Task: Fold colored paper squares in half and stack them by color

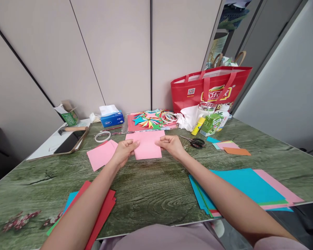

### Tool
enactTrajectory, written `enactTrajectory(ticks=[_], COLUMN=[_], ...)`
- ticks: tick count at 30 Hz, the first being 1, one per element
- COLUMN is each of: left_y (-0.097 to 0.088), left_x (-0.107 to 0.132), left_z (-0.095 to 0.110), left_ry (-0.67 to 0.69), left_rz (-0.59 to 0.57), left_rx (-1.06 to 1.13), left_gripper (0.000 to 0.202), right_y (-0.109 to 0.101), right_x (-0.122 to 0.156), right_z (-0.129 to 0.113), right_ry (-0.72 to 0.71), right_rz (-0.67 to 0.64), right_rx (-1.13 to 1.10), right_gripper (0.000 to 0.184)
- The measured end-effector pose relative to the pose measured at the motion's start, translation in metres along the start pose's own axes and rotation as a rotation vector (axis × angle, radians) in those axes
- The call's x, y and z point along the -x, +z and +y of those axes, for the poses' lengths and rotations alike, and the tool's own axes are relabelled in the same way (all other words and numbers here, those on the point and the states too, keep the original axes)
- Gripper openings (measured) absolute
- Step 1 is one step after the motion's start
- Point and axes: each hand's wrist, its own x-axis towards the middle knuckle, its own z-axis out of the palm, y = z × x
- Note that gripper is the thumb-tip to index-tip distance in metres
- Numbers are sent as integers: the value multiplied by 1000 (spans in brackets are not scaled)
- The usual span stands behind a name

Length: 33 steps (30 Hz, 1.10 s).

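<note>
A sheet of pink paper (148, 146) is held up over the middle of the table between my two hands. My left hand (125, 150) pinches its left edge, thumb on top. On the opposite edge, my right hand (169, 144) grips it the same way. Left of my left hand lie more pink paper sheets (97, 157), with a roll of tape (102, 136) just behind them. Black-handled scissors (197, 142) rest to the right of my right hand. Folded colourful paper pieces (151, 119) are heaped behind the held sheet.
Stacks of coloured paper lie near the front: a blue-topped stack (237, 185) at right, a red one (104, 211) under my left forearm. Paper strips (236, 150), a yellow glue stick (198, 126), a tissue box (112, 119), a phone (70, 141) and a red bag (182, 93) stand around.
</note>
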Motion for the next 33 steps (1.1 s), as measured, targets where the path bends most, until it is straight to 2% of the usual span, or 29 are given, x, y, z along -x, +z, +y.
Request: enactTrajectory(ticks=[7,14,33], left_y=[0,1,-3], left_x=[0,-1,-2], left_z=[0,-1,1], left_ry=[13,23,-9], left_rz=[-1,47,53], left_rx=[1,42,44], left_gripper=[30,31,33], right_y=[1,4,2], right_x=[2,3,3], right_z=[0,-1,0], right_ry=[57,50,90], right_rz=[-41,-34,-47], right_rx=[7,-7,-6], right_gripper=[33,33,31])
